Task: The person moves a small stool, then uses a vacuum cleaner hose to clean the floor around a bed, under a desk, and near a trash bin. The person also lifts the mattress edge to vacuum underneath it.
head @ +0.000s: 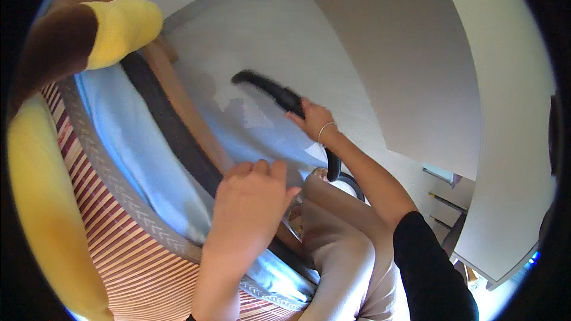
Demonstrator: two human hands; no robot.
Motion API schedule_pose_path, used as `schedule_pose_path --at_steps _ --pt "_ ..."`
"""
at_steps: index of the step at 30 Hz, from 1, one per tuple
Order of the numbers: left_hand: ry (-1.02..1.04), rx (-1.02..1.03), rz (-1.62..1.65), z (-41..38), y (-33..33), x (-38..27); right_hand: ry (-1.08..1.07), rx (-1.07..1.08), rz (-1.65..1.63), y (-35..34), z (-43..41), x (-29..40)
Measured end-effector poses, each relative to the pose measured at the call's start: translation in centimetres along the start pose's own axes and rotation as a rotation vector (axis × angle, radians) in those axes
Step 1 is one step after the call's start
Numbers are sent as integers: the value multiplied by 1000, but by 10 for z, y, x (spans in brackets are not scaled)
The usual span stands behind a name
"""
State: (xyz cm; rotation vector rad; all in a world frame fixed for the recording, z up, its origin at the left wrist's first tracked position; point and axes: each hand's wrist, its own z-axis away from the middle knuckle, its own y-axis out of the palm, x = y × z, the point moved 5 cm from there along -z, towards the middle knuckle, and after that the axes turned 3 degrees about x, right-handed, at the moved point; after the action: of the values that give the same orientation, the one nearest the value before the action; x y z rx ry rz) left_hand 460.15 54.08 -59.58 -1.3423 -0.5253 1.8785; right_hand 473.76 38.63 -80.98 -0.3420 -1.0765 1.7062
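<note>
My right hand (314,120) grips a black tube-shaped tool (272,89) that looks like a vacuum hose handle with a bent nozzle. Its blurred tip is over the grey floor (285,31). Below the wrist, a black curved section (333,166), perhaps the hose, runs toward a round black-and-white object (350,185) beside my knee. Above the bed's edge is my left hand (250,196), back upward and fingers curled; its palm is hidden. Beneath it run the wooden bed rail (192,111), a dark strip (165,120) and light-blue bedding (138,133).
On the left, a striped mat (129,258) with a grey border covers the bed. A yellow plush cushion (53,214) and a yellow-and-brown one (125,26) lie along it. A large beige panel (392,53) and a pale top (499,142) stand on the right.
</note>
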Motion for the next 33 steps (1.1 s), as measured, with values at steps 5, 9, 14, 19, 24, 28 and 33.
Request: schedule_pose_path --at_steps 5,9,14,19,24,28,33 --pt "6 20 -19 -9 2 -11 288 -264 160 -50 4 -130" --pt "-16 12 -44 -9 3 -10 424 -180 291 -66 41 -195" --pt "-53 1 -76 -7 4 -8 603 -157 205 -40 131 -252" --pt "-61 9 -82 -10 5 -10 690 -226 106 6 195 -288" --pt "-116 41 -76 -12 6 -6 594 -400 43 -21 136 -258" --pt "-156 48 -65 -13 3 -5 618 -329 177 -28 102 -245" --pt "-196 51 -54 -7 -4 -4 670 -227 249 13 144 -237"
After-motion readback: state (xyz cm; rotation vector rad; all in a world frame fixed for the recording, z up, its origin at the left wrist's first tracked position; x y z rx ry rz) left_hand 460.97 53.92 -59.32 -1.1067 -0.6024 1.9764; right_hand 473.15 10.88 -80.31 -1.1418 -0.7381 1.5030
